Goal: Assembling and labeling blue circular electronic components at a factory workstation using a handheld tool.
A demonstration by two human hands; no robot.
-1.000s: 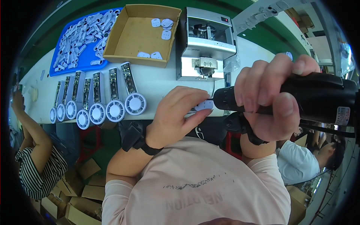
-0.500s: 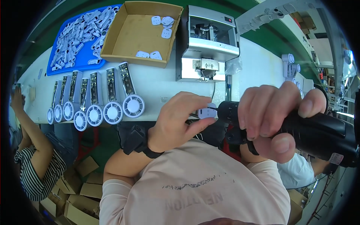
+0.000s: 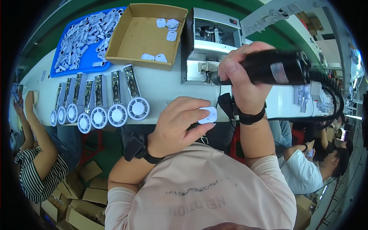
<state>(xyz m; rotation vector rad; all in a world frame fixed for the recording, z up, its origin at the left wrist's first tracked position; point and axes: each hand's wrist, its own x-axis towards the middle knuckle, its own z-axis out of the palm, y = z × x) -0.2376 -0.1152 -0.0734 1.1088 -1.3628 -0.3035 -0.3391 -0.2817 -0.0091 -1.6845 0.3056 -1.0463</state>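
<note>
My left hand (image 3: 174, 122) pinches a small white rounded plastic cover (image 3: 208, 115) with little holes, just past the table's front edge. Fingers wrapped, my right hand (image 3: 245, 73) grips a black electric screwdriver (image 3: 276, 68), its thick body pointing right and its front end leftward. That front end is at the lower front of a silver screw feeder (image 3: 216, 15); the bit's tip is hard to make out against the metal. A dark cable (image 3: 335, 92) loops down from the driver's rear end.
A brown cardboard tray (image 3: 142, 36) holds several similar white covers. Left of it, a blue tray (image 3: 86, 68) is heaped with white parts. Several white handheld fans (image 3: 138, 108) with exposed circuit boards line the front edge. Co-workers sit at left and right (image 3: 303, 172).
My right hand has carried the screwdriver from the cover up and away to the screw feeder. My left hand keeps the cover at nearly the same spot, its face now more visible.
</note>
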